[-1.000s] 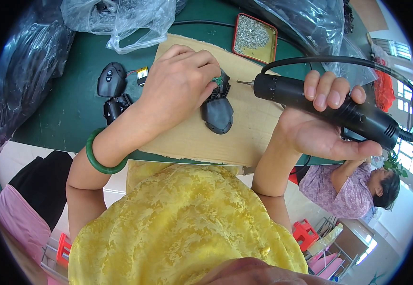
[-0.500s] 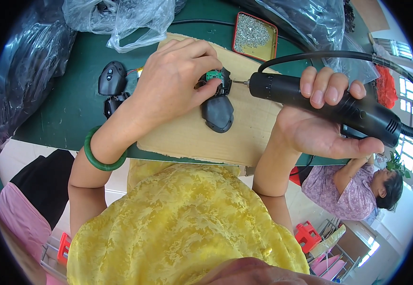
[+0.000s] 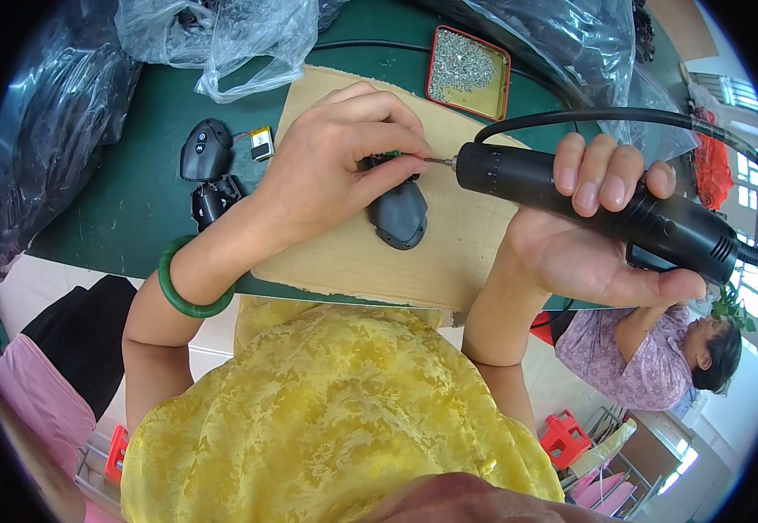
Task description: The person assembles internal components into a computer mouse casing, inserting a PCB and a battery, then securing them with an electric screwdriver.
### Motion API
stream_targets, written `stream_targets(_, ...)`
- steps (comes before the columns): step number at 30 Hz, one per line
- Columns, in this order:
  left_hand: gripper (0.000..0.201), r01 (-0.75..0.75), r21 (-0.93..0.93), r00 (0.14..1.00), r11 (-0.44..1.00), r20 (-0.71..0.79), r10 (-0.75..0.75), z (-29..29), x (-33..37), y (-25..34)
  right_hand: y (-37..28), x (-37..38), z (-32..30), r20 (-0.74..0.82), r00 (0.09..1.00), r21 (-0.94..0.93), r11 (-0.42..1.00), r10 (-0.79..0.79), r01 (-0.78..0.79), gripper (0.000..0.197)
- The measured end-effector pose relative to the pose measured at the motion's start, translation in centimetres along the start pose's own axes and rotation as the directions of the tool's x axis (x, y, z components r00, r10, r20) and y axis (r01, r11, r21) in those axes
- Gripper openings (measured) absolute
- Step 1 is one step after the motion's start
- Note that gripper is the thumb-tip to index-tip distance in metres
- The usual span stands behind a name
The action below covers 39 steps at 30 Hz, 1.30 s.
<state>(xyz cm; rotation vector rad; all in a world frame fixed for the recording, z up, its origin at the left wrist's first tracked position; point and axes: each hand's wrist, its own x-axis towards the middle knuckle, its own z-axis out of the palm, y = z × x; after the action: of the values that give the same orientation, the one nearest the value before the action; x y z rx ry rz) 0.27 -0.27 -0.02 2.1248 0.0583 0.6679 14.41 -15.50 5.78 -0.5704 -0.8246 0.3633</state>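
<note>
My right hand is wrapped around a black corded electric screwdriver, held level with its thin bit pointing left. My left hand is closed, thumb and fingertips pinched together at the bit's tip. Whatever lies in that pinch is too small or hidden to make out. Under those fingers is an opened black device housing with a rounded shell half. Only a sliver of its green circuit board shows. The housing rests on a cardboard sheet.
Left of the cardboard lies another opened black housing, wired to a small battery. A red-rimmed tin of small screws stands at the back. Plastic bags cover the far edge. The screwdriver's cable arches overhead; another person sits right.
My left fingertips have moved right and closed at the bit's tip, covering most of the circuit board. The battery now shows beside my left hand. The screwdriver has barely moved.
</note>
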Motion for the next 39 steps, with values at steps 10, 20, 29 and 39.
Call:
stream_targets(10, 0.017, 0.024, 0.013, 0.999, 1.0, 0.021, -0.024, 0.0, -0.1, -0.2, 0.6, -0.3, 0.1, 0.028, 1.0, -0.026, 1.0, 0.004, -0.004, 0.084)
stream_targets(20, 0.021, 0.004, 0.378, 1.0, 0.926, 0.009, -0.008, -0.8, -0.1, -0.4, 0.4, -0.1, -0.8, 0.001, 1.0, -0.042, 0.999, -0.014, 0.014, 0.084)
stream_targets(29, 0.016, -0.003, 0.431, 1.0, 0.902, 0.009, -0.001, -0.4, -0.2, -0.3, 0.7, -0.2, -1.1, 0.018, 1.0, -0.046, 0.999, -0.002, 0.003, 0.086)
stream_targets(39, 0.014, 0.079, 0.296, 0.996, 0.952, 0.021, -0.089, -0.4, -0.5, -1.3, 0.8, -0.2, -1.1, 0.019, 1.0, -0.045, 0.999, -0.002, 0.003, 0.089)
